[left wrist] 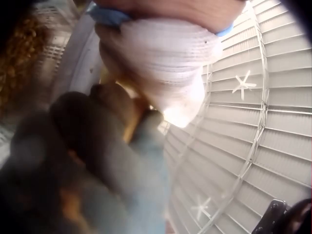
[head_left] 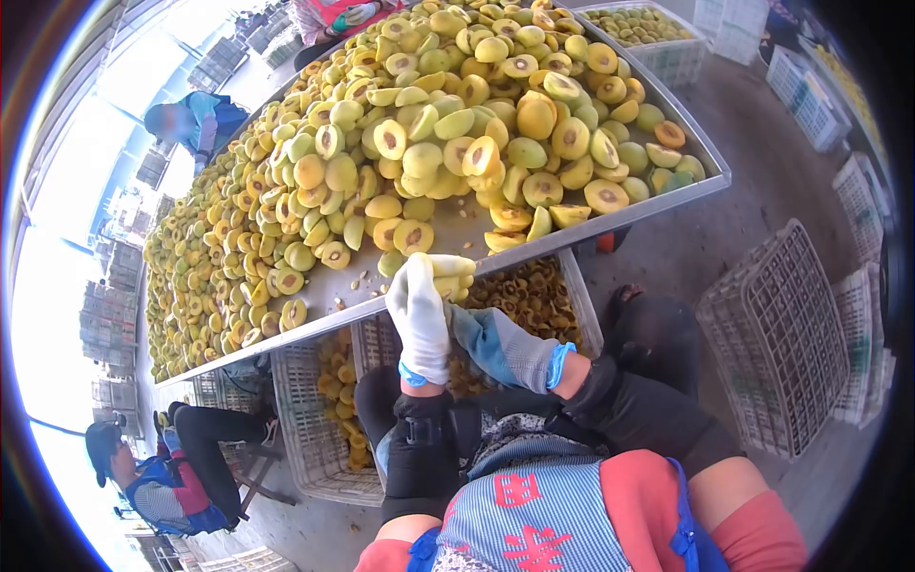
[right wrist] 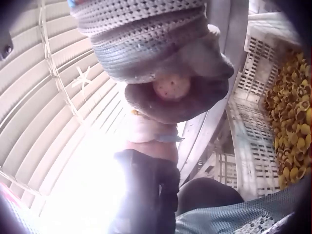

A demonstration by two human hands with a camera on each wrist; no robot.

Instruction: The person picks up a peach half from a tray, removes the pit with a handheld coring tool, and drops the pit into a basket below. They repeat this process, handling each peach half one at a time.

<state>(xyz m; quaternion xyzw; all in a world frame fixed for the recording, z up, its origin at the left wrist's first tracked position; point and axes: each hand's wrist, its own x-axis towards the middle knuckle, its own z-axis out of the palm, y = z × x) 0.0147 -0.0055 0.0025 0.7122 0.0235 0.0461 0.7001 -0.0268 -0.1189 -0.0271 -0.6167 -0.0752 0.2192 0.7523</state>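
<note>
In the head view, my left hand [head_left: 417, 310], in a white glove with yellow-stained fingers, is curled at the tray's near edge. My right hand [head_left: 500, 345], in a grey-blue glove, meets it from below. Between the gloves in the left wrist view shows a strip of yellow apricot [left wrist: 129, 130], mostly hidden by fingers. The right hand's fingers wrap round a pale, round-ended handle [right wrist: 171, 88]; its other end is hidden. Just beyond the hands, halved apricots [head_left: 391, 140] with brown centres are heaped on the metal tray [head_left: 457, 229].
Below the tray stand plastic crates [head_left: 319, 458] of apricot pieces, one by my knees. An upturned grey crate [head_left: 782, 334] is at the right, with more crates behind. A seated person [head_left: 172, 477] is at lower left; others work along the tray's far side.
</note>
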